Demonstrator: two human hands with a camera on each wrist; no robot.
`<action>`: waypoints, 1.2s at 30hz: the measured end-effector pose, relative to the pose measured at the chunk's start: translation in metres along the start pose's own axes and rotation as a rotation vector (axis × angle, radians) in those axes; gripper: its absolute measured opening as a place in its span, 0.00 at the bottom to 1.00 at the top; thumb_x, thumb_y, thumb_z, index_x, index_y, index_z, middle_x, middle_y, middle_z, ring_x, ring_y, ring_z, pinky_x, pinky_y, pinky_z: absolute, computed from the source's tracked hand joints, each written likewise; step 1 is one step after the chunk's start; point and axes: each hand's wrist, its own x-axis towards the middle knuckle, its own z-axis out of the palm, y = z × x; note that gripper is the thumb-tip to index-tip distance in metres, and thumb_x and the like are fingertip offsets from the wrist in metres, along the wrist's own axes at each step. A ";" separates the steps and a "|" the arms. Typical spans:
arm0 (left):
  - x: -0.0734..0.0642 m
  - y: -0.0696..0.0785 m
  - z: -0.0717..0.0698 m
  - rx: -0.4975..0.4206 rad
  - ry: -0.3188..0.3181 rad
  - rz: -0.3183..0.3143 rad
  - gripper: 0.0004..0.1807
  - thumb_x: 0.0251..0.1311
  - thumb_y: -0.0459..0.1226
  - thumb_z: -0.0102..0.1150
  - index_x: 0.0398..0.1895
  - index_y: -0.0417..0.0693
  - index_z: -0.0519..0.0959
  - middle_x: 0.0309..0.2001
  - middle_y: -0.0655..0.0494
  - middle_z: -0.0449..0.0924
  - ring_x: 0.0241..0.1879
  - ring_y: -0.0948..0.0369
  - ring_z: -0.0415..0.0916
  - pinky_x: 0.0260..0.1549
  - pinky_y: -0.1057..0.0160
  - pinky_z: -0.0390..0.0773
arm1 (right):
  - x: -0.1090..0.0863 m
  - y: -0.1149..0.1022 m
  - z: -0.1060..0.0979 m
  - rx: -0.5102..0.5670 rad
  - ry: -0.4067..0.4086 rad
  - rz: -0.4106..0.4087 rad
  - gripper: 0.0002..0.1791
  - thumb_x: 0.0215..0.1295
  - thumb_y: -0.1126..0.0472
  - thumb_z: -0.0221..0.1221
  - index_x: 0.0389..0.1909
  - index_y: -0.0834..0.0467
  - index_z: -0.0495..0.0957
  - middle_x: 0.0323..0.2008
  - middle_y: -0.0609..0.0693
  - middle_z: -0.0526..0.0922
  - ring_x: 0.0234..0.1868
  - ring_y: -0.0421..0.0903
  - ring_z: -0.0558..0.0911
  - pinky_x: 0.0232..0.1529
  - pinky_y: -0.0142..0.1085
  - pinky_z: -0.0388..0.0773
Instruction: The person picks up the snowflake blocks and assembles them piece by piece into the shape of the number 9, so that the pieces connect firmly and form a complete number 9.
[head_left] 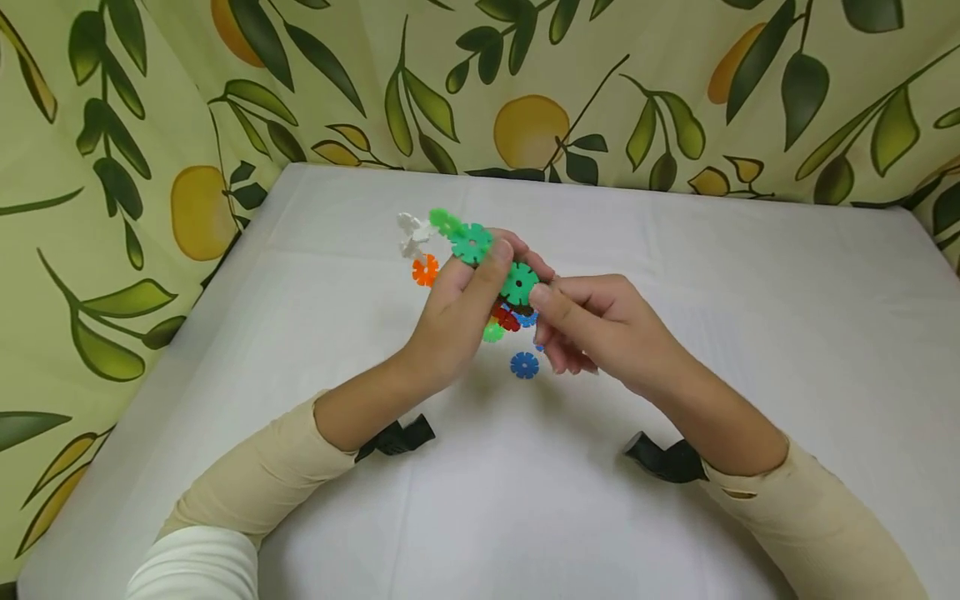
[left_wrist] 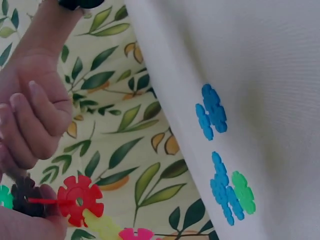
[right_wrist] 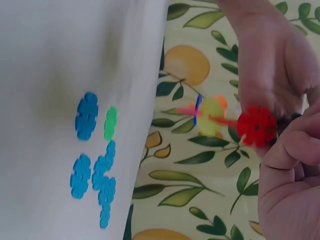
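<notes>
My left hand [head_left: 450, 325] holds a built-up piece of notched plastic discs. At its thumb is a teal-green disc [head_left: 472, 243], joined to a light green disc [head_left: 445, 222], with a white disc [head_left: 412, 235] and an orange disc [head_left: 425, 270] beyond. Thumb and fingers of my right hand [head_left: 615, 329] pinch another teal-green disc [head_left: 519, 285], close beside the left fingers. In the left wrist view a black disc [left_wrist: 26, 196], a red disc [left_wrist: 80, 200], a yellow disc [left_wrist: 102, 226] and a pink disc [left_wrist: 137, 234] belong to the held piece. Fingers partly hide it.
Several loose blue discs [right_wrist: 86, 116] and a light green disc [right_wrist: 110, 123] lie on the white-covered table [head_left: 525, 517] below the hands. A leaf-and-fruit patterned curtain [head_left: 465, 83] hangs behind the table and on the left. Black straps [head_left: 663, 458] show at both wrists.
</notes>
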 end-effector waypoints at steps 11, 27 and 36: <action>0.011 0.011 -0.011 -0.129 0.131 -0.132 0.10 0.76 0.37 0.44 0.52 0.38 0.67 0.42 0.44 0.75 0.44 0.48 0.76 0.41 0.63 0.78 | 0.010 0.029 -0.017 -0.656 -0.187 0.154 0.05 0.66 0.61 0.66 0.33 0.56 0.81 0.24 0.45 0.78 0.27 0.45 0.75 0.28 0.36 0.74; 0.006 0.014 -0.016 -0.278 -0.186 -0.128 0.19 0.74 0.26 0.42 0.64 0.39 0.56 0.45 0.48 0.72 0.46 0.54 0.76 0.54 0.56 0.76 | 0.051 0.058 0.005 -0.815 -0.267 0.089 0.06 0.63 0.68 0.60 0.36 0.60 0.72 0.24 0.48 0.68 0.26 0.46 0.68 0.30 0.37 0.66; 0.007 0.018 -0.017 -0.409 -0.261 -0.190 0.20 0.63 0.30 0.35 0.59 0.40 0.57 0.40 0.49 0.73 0.41 0.54 0.75 0.47 0.57 0.74 | 0.064 0.058 0.003 -0.762 -0.415 0.232 0.07 0.58 0.71 0.58 0.28 0.60 0.70 0.20 0.47 0.61 0.24 0.44 0.62 0.32 0.37 0.63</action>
